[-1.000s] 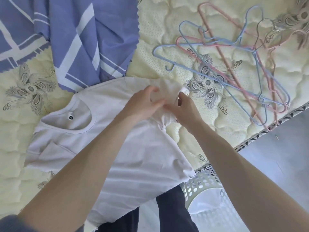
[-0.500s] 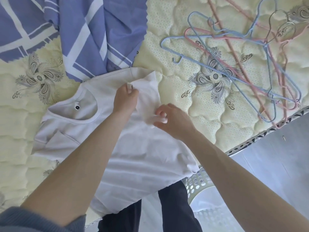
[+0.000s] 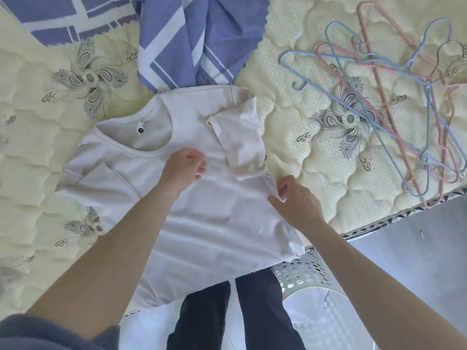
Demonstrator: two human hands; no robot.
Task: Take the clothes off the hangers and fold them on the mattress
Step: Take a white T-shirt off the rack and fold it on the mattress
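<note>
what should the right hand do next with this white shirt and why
Probably fold the right side inward over the chest. The white t-shirt lies spread on the mattress, its sleeve already turned in, the right hand pinches the side edge, and the left hand rests at the chest.

Cream quilted mattress (image 3: pixel 290 147), grey floral print. Lying on it:
- white short-sleeved T-shirt (image 3: pixel 219 223), flat, hem hanging off the near edge
- blue-and-white striped cloth (image 3: pixel 192 46), touching the T-shirt's far shoulder
- tangle of blue and pink wire hangers (image 3: pixel 427 83), right of the T-shirt, apart from it
</note>
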